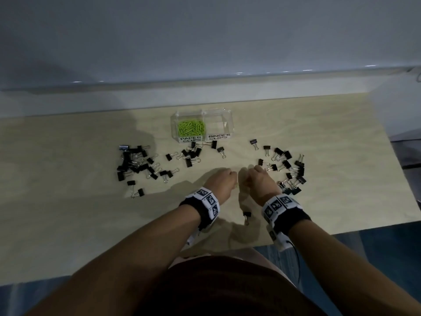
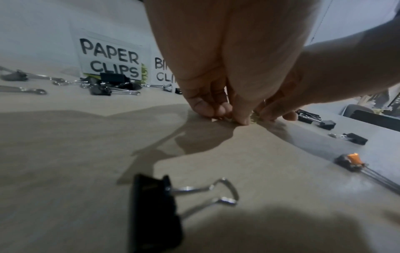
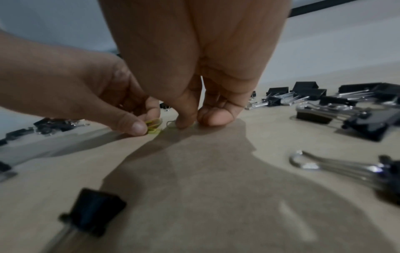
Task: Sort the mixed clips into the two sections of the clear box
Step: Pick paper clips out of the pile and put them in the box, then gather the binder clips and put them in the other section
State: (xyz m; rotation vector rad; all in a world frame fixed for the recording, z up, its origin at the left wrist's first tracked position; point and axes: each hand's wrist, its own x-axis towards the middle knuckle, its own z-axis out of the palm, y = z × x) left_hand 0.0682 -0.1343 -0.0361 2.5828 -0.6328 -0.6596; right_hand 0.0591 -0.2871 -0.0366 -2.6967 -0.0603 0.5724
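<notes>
Clear box (image 1: 229, 119): left section full of green paper clips (image 1: 191, 128), right section bare. Left hand (image 1: 222, 179) pinches green clips; right hand (image 1: 259, 179) fingertips curled onto one on table (image 1: 68, 213).

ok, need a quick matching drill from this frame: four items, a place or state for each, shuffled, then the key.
Items
1. green paper clips
2. BINDER CLIPS section
3. left hand
4. lone binder clip

States
A. holds no clips
B. between the two wrists on the table
C. heaped in the clear box, left section
D. pinches green clips at the tabletop

Pairs: 1-C, 2-A, 3-D, 4-B
</notes>
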